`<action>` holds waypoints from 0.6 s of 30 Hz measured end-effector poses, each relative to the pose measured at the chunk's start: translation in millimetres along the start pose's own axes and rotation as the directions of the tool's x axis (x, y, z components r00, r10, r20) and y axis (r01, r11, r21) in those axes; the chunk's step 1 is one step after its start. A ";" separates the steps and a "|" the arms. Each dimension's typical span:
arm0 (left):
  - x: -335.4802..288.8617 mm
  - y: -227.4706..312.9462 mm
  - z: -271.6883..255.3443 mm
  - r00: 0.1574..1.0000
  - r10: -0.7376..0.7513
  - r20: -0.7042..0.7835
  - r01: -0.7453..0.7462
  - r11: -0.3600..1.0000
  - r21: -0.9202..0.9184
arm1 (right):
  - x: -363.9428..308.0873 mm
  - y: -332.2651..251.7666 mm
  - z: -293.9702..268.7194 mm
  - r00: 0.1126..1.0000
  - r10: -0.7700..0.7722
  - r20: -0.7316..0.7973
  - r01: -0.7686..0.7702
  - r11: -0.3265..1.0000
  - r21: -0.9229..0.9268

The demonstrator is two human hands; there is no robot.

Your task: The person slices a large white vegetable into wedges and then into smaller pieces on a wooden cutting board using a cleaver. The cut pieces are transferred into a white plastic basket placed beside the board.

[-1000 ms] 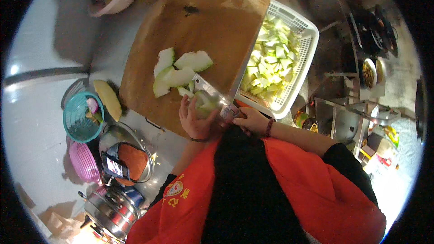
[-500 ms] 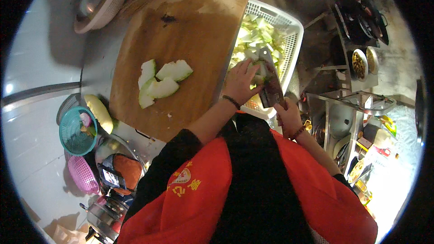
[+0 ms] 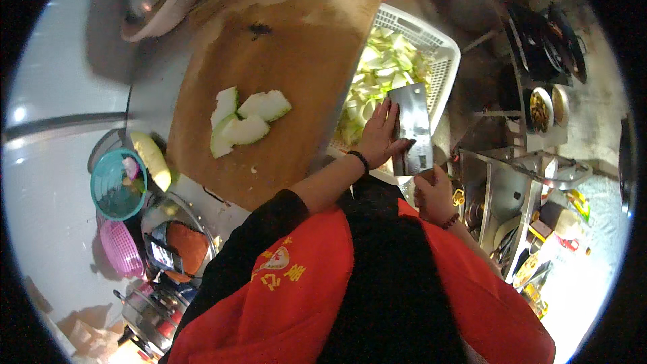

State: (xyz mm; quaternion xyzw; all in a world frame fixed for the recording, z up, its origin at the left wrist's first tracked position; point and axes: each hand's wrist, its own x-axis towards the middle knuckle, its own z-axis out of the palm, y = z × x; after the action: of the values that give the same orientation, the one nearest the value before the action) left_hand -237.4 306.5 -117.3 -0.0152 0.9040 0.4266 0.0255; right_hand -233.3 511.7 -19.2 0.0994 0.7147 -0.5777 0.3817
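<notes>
My right hand (image 3: 435, 195) is wrapped round the handle of a broad metal cleaver (image 3: 412, 118), its blade turned flat over the basket. My left hand (image 3: 381, 136) rests beside the blade with fingers stretched out, some of them touching it. Below both lies a white plastic basket (image 3: 445, 62), filled with many thin pale-green slices of gourd or melon (image 3: 387, 61). Several larger pieces of the same pale, green-skinned gourd (image 3: 246, 128) lie together on the wooden cutting board (image 3: 283, 47) to the left.
A turquoise colander (image 3: 118, 192), a pink basket (image 3: 121, 249) and a long pale gourd (image 3: 151, 162) are at the left. A metal bowl in a pale basin (image 3: 162, 10) stands at the far left. On the right are metal shelves (image 3: 502, 182) and a dish of food (image 3: 539, 109).
The cleaver has turned so its broad face shows, and my right hand has come slightly nearer me. My left hand has shifted right, its fingers straighter against the blade.
</notes>
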 end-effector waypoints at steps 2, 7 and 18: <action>4.2 -7.7 -10.3 1.000 0.002 -0.004 -0.003 0.978 -0.208 | -3.7 -4.2 1.1 0.996 -0.068 -0.059 0.069 0.997 0.015; -11.6 8.1 -37.8 0.996 0.009 -0.092 -0.025 0.985 -0.168 | -2.6 -14.9 5.2 0.972 -0.190 -0.141 0.191 0.982 -0.003; -143.3 -69.9 -239.9 0.801 -0.268 -0.535 0.515 0.764 0.389 | 13.2 -19.1 18.6 0.976 -0.209 -0.063 0.210 0.978 0.015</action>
State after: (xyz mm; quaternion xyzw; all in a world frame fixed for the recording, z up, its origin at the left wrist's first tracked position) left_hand -98.8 77.7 -10.4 -0.2997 0.9399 0.1368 -0.0893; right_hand -245.4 485.0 -14.3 0.0451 0.7263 -0.6189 0.2958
